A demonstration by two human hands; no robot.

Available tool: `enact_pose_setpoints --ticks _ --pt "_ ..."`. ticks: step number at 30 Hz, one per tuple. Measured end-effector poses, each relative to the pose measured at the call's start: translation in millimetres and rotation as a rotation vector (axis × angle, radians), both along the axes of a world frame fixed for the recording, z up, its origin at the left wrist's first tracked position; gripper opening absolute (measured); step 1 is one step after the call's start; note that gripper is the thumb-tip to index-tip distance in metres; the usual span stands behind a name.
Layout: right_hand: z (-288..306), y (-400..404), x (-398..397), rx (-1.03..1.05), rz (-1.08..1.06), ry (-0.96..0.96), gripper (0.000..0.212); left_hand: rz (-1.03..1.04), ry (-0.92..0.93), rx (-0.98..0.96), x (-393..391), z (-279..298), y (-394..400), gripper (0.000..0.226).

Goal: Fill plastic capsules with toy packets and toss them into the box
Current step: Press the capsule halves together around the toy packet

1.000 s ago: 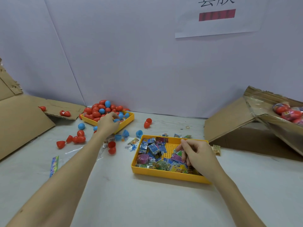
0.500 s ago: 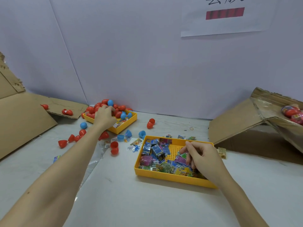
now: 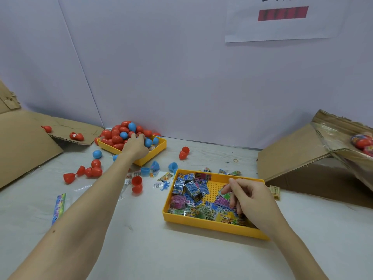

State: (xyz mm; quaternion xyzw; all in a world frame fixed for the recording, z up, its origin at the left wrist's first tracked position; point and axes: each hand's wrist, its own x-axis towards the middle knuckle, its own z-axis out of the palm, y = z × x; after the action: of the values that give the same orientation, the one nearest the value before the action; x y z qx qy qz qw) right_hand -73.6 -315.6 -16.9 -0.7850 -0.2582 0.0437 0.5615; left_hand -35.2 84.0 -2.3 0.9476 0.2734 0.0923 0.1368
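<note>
Currently mid-cycle, judging by the layout. A few filled capsules [image 3: 362, 142] are already seen in the cardboard box [image 3: 298, 158] at right — so some rounds look done. Plenty is left: a heap of red and blue capsules [image 3: 119, 134] in the far tray [image 3: 155, 153], a load of toy packets [image 3: 191, 190] in the near tray [image 3: 212, 225], plus loose capsule halves [image 3: 137, 183] scattered on the table [image 3: 141, 249]. Left hand [image 3: 136, 145] is reached into the capsule heap, fingers curled over it; whether one is actually gripped cannot be told. Right hand [image 3: 250, 201] is down among the packets, fingers bent as if pinching — contact is hidden, so that grip cannot be told either.
</note>
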Motion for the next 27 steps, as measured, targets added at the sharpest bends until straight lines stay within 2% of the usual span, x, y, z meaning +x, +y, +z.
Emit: enact_pose_setpoints --ticks 5,11,16,22,27 --pt "2.0 -0.8 -1.2 0.017 0.003 0.011 0.037 0.038 -0.175 0.011 -9.2 0.4 -12.5 0.023" --pt "3.7 -0.8 -3.0 -0.004 -0.010 -0.003 0.036 0.087 -0.343 0.076 -27.5 2.0 -25.4 0.029" --pt "3.5 -1.9 -3.7 -0.004 -0.012 -0.008 0.037 0.083 -0.456 0.053 -43.2 0.6 -35.5 0.032" --pt "3.3 -1.0 -3.3 -0.021 -0.005 -0.034 0.036 -0.063 -0.723 -0.086 -67.9 12.5 -85.8 0.027" --pt "1.8 -0.6 -3.3 -0.027 -0.020 -0.052 0.027 -0.224 -0.877 -0.355 -91.2 22.2 -172.7 0.020"
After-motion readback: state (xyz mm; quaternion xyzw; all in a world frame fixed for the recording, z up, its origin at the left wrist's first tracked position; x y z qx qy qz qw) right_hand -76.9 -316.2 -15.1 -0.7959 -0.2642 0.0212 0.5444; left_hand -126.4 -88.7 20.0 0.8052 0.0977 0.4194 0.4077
